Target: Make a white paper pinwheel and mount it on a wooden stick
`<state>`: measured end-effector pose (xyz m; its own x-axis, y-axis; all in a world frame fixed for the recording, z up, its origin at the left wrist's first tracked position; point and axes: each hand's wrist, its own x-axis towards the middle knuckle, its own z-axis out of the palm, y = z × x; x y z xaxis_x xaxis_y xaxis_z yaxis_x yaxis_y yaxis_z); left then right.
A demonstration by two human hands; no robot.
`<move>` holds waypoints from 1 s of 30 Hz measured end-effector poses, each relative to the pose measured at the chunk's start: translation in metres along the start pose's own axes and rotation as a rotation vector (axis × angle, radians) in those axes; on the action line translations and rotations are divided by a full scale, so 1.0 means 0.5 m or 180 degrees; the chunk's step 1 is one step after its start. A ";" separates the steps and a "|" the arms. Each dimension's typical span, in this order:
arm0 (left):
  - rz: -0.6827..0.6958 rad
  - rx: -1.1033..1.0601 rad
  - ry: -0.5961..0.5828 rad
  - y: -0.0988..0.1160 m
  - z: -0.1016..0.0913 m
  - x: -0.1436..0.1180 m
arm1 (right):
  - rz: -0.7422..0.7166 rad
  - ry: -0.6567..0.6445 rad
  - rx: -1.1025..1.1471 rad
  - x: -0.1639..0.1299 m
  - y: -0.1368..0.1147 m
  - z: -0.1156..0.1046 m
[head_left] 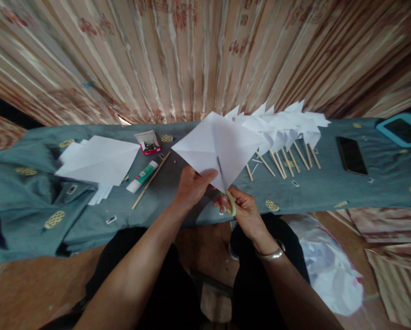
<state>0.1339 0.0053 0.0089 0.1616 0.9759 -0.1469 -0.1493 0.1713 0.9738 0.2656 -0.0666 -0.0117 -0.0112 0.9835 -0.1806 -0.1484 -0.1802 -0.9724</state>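
Note:
My left hand point(193, 184) pinches the lower left edge of a creased white paper square point(210, 133), thumb on top. The sheet is held up over the table with one corner toward me. My right hand point(242, 206) is closed around the light green handles of a pair of scissors point(231, 203). Their blades lie at the near corner of the paper and point toward its middle. To the right, several white paper pinwheels point(281, 123) on wooden sticks lie in a row, partly behind the held sheet.
On the left lie a stack of white paper point(98, 158), a glue stick point(142, 176), a wooden stick point(151, 180) and a red box of pins point(149, 143). A phone point(351, 156) and a blue-framed device point(406, 129) lie right. A plastic bag point(329, 266) sits on the floor.

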 end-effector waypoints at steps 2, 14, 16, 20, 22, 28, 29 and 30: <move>0.0009 0.0005 -0.0023 0.001 -0.001 0.000 | -0.0012 -0.0008 -0.0003 0.000 -0.001 0.000; 0.0074 0.0049 0.0100 -0.003 -0.002 0.005 | -0.0027 -0.0074 0.0034 -0.001 0.007 -0.001; 0.0060 0.0018 0.0126 -0.001 -0.001 0.006 | -0.0033 -0.0068 0.0042 -0.001 0.005 0.001; 0.0039 0.0013 0.0157 0.002 -0.001 0.004 | -0.0017 -0.0032 0.0051 0.000 0.001 0.003; 0.0047 0.0031 0.0167 0.003 -0.001 0.004 | -0.0006 -0.0011 0.0044 0.000 -0.001 0.003; 0.0060 0.0032 0.0188 0.000 0.000 0.003 | 0.0011 -0.0011 -0.0012 0.000 -0.006 0.004; 0.0061 0.0031 0.0172 -0.001 0.001 0.003 | 0.0016 -0.0002 -0.0020 0.000 -0.007 0.004; 0.0061 0.0032 0.0150 -0.001 0.001 0.003 | 0.0023 0.0009 -0.0022 0.000 -0.007 0.004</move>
<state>0.1347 0.0067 0.0081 0.1126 0.9843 -0.1361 -0.1422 0.1515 0.9782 0.2639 -0.0662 -0.0081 -0.0096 0.9821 -0.1880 -0.1414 -0.1874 -0.9721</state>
